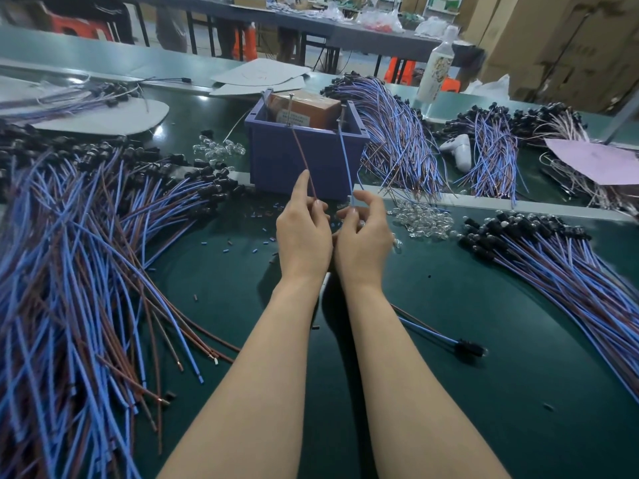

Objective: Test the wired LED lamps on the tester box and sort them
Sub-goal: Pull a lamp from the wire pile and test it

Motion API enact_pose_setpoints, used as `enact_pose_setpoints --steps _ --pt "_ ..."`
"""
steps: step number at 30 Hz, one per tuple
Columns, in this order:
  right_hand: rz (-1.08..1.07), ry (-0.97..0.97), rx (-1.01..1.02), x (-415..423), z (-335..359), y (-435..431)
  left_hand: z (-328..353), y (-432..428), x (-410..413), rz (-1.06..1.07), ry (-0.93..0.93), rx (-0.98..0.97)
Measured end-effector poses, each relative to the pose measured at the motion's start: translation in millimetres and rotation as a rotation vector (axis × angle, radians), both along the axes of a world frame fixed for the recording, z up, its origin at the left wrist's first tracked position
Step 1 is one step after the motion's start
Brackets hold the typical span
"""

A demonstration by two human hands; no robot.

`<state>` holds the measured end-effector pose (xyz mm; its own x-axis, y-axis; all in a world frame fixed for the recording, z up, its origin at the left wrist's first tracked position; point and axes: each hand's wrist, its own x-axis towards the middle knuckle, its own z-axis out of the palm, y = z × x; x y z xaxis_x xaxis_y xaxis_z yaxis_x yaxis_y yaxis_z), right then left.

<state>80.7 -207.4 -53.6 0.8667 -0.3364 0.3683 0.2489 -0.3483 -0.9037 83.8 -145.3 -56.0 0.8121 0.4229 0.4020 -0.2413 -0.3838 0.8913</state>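
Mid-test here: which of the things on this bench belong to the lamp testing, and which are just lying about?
Job: tester box, brown wire in left hand, blue wire in right hand, left lamp pile, right lamp pile.
Lying about: bottle, white controller, pink sheet, cardboard piece.

Two hands work at the tabletop [242, 271]: one left hand [303, 233], one right hand [363, 236]. Two wires are raised, one brown wire [300, 150] and one blue wire [345, 160]. One purple box [276, 160] carries three pins [292, 105] and one orange carton [307, 108]. Wired lamps lie in at least five heaps [69, 271], too many to count singly; one lamp [468, 348] lies alone. Clear bulbs form two clusters [422, 216]. Also one bottle [434, 74], one white controller [458, 150], one pink sheet [594, 160].
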Motion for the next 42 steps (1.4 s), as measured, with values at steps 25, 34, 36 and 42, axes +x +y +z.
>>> enact_pose_setpoints --steps 25,34,36,42 --pt "-0.018 0.024 0.063 3 1 2 4 2 3 0.029 0.058 -0.019" --pt "-0.03 0.005 0.03 4 3 3 4 6 9 0.025 0.043 -0.035" --pt "-0.034 0.01 0.024 3 3 2 4 6 10 0.013 0.046 -0.035" --pt "-0.031 0.009 0.032 4 3 2 5 6 11 -0.001 0.04 -0.021"
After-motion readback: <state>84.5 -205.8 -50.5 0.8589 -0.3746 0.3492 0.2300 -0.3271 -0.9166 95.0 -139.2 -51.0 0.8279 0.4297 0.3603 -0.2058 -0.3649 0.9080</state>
